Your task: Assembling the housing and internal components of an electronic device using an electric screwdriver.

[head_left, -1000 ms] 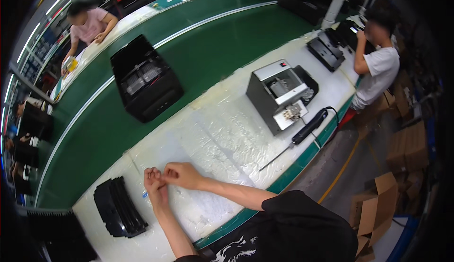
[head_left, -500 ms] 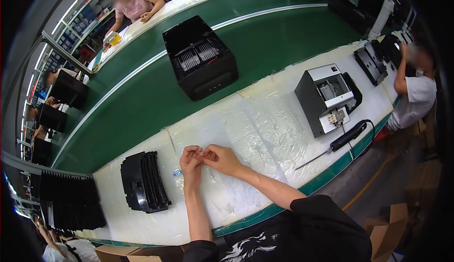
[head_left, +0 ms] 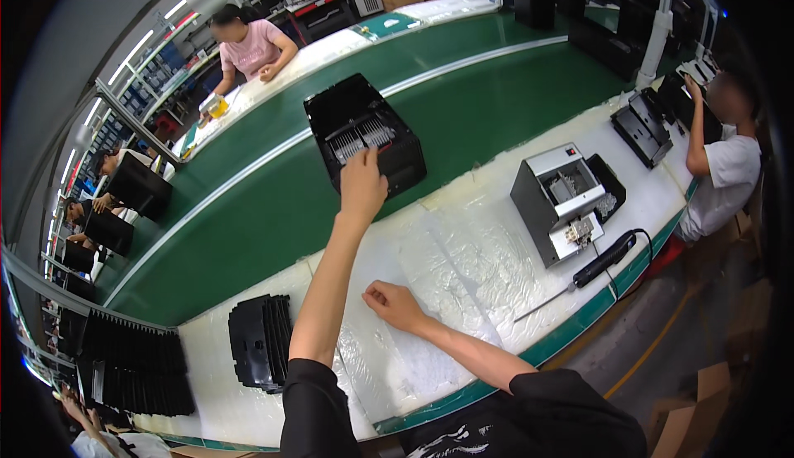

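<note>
My left hand (head_left: 362,183) is stretched far out over the green belt. Its fingers are bent down over the near inner edge of an open-topped black case (head_left: 405,160), just in front of the finned metal part (head_left: 357,141) inside; the fingertips are partly hidden. Over the white-covered bench, my right hand (head_left: 395,304) hovers with curled fingers and thumb pressed together, and whatever they may hold is too small to make out. Left of my left forearm stands a row of curved black plastic panels (head_left: 260,342).
On the bench's right side are a grey box-shaped machine (head_left: 538,210) and a black electric screwdriver (head_left: 608,258) with its cable. More black panels (head_left: 136,359) stack at far left. Co-workers sit across the belt (head_left: 248,49) and at right (head_left: 719,164).
My hands have parted. The left has reached forward from the bench to the black case, while the right stays over the bench. The view has shifted a little.
</note>
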`<state>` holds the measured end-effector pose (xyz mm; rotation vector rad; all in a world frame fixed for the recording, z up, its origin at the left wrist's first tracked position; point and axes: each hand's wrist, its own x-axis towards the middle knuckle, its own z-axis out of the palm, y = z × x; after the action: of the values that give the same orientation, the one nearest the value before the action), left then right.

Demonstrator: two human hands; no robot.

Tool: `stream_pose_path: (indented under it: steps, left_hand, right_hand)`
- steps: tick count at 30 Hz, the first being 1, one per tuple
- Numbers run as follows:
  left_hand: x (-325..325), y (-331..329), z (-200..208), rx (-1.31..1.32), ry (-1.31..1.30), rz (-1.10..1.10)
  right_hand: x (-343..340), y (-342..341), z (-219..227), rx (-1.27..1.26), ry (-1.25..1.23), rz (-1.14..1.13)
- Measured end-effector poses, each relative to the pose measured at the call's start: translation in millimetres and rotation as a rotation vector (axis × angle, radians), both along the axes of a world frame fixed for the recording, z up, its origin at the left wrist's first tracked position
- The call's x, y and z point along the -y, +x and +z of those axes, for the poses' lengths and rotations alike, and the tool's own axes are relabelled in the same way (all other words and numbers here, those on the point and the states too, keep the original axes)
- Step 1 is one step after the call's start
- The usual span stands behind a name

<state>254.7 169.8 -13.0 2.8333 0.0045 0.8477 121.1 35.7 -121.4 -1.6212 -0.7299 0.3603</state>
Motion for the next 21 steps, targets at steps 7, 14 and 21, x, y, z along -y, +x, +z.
stream_pose_path:
  steps: [7, 14, 21]
  left_hand:
    - [-9.9, 22.6, -15.5, -0.056, 0.131, -0.013]
    - [-9.0, 31.7, 7.7, -0.164, 0.046, 0.007]
    - [-33.7, -5.8, 50.2, -0.342, -0.064, -0.089]
  right_hand:
    - [0.6, 0.2, -4.1, 0.033, -0.005, -0.022]
    - [-2.4, 2.8, 0.2, 0.026, 0.029, -0.028]
    - [-5.7, 1.6, -6.0, 0.02, 0.028, -0.023]
